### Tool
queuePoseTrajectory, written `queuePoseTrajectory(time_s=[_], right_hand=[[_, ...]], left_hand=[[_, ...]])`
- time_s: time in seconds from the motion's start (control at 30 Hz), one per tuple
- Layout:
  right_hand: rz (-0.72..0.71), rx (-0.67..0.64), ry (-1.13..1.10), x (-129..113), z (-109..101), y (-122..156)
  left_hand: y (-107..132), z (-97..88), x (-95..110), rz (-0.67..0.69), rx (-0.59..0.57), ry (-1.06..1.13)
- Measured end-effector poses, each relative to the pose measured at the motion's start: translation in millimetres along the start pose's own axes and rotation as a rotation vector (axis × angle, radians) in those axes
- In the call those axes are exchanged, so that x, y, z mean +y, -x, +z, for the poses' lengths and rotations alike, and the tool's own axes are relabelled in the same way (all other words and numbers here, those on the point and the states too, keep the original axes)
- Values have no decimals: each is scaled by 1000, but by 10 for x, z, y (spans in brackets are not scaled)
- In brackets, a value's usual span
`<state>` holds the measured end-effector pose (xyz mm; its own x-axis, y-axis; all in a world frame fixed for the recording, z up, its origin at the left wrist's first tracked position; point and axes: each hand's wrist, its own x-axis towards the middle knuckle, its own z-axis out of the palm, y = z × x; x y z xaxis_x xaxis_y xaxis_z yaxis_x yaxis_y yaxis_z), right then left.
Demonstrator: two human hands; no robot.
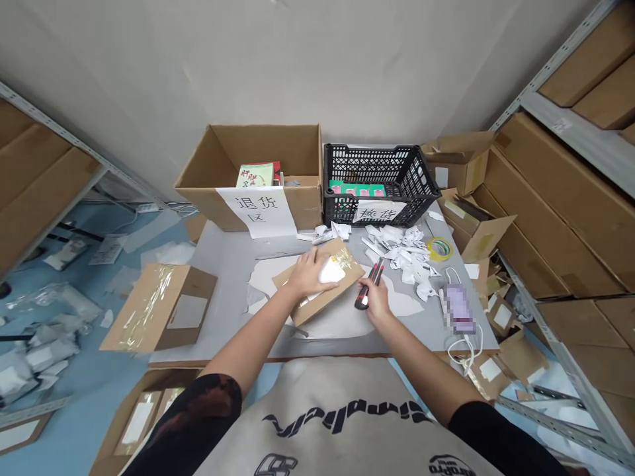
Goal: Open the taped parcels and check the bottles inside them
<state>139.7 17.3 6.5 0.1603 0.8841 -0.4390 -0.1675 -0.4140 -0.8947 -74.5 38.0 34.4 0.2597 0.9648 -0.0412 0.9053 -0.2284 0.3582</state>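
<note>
Gripping a utility knife [362,299], the right hand [376,301] sits closed beside the left hand [307,277], open flat on a cardboard box [317,307].

A black plastic crate [367,158] stands beside an open cardboard box [262,149] holding books [255,175], while torn white paper scraps [397,248] and yellow tape [439,249] lie on the grey table [223,251].

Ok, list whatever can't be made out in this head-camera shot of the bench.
Head view:
White object on the parcel: the left hand covers part of it, so its kind is unclear.
Blade of the utility knife: hidden by the grip of the right hand.
Item by the white cable: pixelated, nothing readable.
Packs in the black crate: mesh and paper sign block them.
</note>
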Motion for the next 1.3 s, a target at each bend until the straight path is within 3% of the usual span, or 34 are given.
queuePoseTrajectory(time_s=[0.13, 0.33, 0.47, 0.7, 1.07, 1.3], right_hand=[[-68, 32, 85, -159, -243, -233], [58, -207, 164, 115, -260, 111], [102, -200, 135, 142, -424, 207], [134, -479, 304, 11, -791, 148], [104, -492, 265, -23, -718, 116], [64, -470, 418, -55, -687, 188]], left_hand=[[-74, 16, 25, 187, -126, 1], [-88, 80, 334, 191, -319, -148], [-77, 124, 457, 231, -381, -200], [-59, 110, 393, 308, -292, -198], [-37, 155, 346, 277, -341, -171], [-49, 224, 309, 269, -324, -159]])
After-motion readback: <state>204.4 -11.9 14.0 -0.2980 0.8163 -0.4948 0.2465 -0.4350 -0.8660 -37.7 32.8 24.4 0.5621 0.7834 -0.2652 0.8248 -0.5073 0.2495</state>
